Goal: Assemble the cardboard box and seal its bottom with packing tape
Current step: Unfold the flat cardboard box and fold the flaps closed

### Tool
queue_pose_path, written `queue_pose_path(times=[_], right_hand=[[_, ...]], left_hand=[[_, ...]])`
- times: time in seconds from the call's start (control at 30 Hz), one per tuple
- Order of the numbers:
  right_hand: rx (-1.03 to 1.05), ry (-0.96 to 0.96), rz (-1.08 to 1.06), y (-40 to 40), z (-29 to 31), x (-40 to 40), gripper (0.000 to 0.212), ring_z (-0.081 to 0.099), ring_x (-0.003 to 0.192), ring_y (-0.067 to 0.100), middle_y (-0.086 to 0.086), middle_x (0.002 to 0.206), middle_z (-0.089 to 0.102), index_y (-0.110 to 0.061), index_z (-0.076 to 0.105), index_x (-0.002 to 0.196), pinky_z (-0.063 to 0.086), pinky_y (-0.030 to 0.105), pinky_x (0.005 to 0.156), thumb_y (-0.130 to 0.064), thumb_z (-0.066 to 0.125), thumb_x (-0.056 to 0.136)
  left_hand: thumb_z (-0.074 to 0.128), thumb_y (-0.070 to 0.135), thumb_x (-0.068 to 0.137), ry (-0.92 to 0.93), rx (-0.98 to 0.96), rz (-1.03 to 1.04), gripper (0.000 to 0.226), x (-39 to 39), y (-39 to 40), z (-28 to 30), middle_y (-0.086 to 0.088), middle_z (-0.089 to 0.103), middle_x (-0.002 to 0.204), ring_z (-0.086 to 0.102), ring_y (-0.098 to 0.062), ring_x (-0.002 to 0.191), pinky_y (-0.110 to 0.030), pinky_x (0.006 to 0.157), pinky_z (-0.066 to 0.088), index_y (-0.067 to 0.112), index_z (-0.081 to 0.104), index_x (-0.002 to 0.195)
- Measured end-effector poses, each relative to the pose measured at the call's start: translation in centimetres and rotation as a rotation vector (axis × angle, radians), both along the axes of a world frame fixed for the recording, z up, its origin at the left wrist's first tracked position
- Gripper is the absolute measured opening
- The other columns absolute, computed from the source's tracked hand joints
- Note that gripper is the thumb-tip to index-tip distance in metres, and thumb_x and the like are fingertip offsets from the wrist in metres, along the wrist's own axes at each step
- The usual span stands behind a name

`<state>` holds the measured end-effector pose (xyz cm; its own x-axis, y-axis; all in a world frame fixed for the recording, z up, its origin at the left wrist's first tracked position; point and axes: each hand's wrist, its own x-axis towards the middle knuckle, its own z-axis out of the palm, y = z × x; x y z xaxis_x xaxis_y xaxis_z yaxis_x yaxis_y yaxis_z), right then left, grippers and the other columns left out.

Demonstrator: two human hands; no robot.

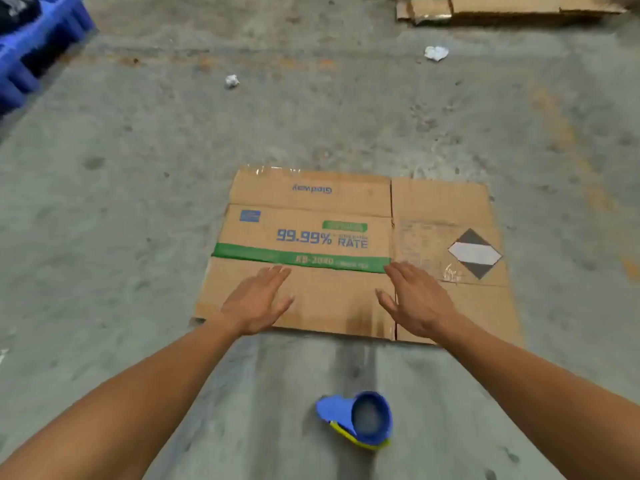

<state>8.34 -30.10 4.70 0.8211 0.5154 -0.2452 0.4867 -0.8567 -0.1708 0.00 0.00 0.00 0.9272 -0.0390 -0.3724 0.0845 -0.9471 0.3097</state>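
Note:
A flattened brown cardboard box (322, 303) lies on the concrete floor, printed with a green band, blue "99.99% RATE" lettering and a black-and-white diamond label on its right panel. My left hand (258, 301) reaches over the near left flap, palm down, fingers spread, holding nothing. My right hand (415, 301) hovers over the slit between the two near flaps, also empty with fingers apart. Whether either hand touches the cardboard I cannot tell. A blue tape dispenser (360, 419) with a yellow edge lies on the floor near me, between my forearms.
A blue plastic crate (31, 46) stands at the far left. More flattened cardboard (502, 8) is stacked at the far right. Two crumpled white scraps (232, 81) (436, 53) lie on the floor beyond the box.

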Motion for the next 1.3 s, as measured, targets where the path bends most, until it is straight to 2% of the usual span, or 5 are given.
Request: queue_pose_path(times=[0.37, 0.63, 1.07, 1.2, 1.3], right_hand=[[-0.206, 0.127, 0.140, -2.9, -13.9, -1.9, 0.095, -0.012, 0.152, 0.019, -0.001, 0.165, -0.017, -0.023, -0.008, 0.158, 0.007, 0.048, 0.121, -0.072, 0.036, 0.090], [-0.387, 0.040, 0.288, -2.3, -12.7, -2.3, 0.073, 0.036, 0.139, 0.049, 0.028, 0.154, 0.034, -0.005, 0.036, 0.150, 0.044, 0.061, 0.098, -0.050, 0.010, 0.099], [-0.221, -0.363, 0.373, -1.1, 1.2, 2.6, 0.036, 0.064, 0.107, 0.028, 0.004, 0.134, 0.057, -0.019, 0.040, 0.133, 0.044, 0.037, 0.065, -0.036, 0.022, 0.107], [-0.195, -0.408, 0.324, 0.6, 6.5, 3.8, 0.025, 0.068, 0.094, 0.034, 0.007, 0.122, 0.064, -0.015, 0.042, 0.119, 0.046, 0.040, 0.066, -0.033, 0.027, 0.107], [-0.188, -0.426, 0.300, 2.0, 10.5, 4.1, 0.015, 0.067, 0.092, 0.037, 0.007, 0.120, 0.065, -0.016, 0.036, 0.106, 0.039, 0.039, 0.063, -0.030, 0.031, 0.107]], left_hand=[[0.014, 0.087, 0.070, -0.025, 0.331, -0.208, 0.107, -1.8, 2.6, -11.6, -0.005, -0.025, 0.159, -0.019, -0.031, 0.149, -0.049, 0.120, -0.003, 0.028, -0.014, 0.155], [0.006, 0.062, 0.097, -0.122, 0.446, -0.381, 0.083, -2.4, 2.3, -10.4, -0.019, 0.056, 0.139, 0.057, -0.050, 0.118, -0.064, 0.087, 0.050, 0.009, 0.058, 0.135], [0.027, 0.065, 0.096, -0.785, 0.325, -0.033, 0.060, 2.6, 3.6, 1.4, 0.003, 0.072, 0.095, 0.067, -0.024, 0.093, -0.046, 0.097, 0.031, 0.023, 0.070, 0.096], [0.041, 0.068, 0.090, -0.796, 0.147, 0.422, 0.068, 3.6, 3.0, 5.1, -0.005, 0.023, 0.160, 0.011, -0.022, 0.150, -0.048, 0.115, -0.015, 0.031, 0.035, 0.147], [0.046, 0.065, 0.091, -0.737, -0.351, 0.793, 0.093, 4.6, 1.1, 8.6, -0.003, -0.032, 0.159, -0.024, -0.026, 0.148, -0.049, 0.116, -0.012, 0.034, -0.015, 0.154]])
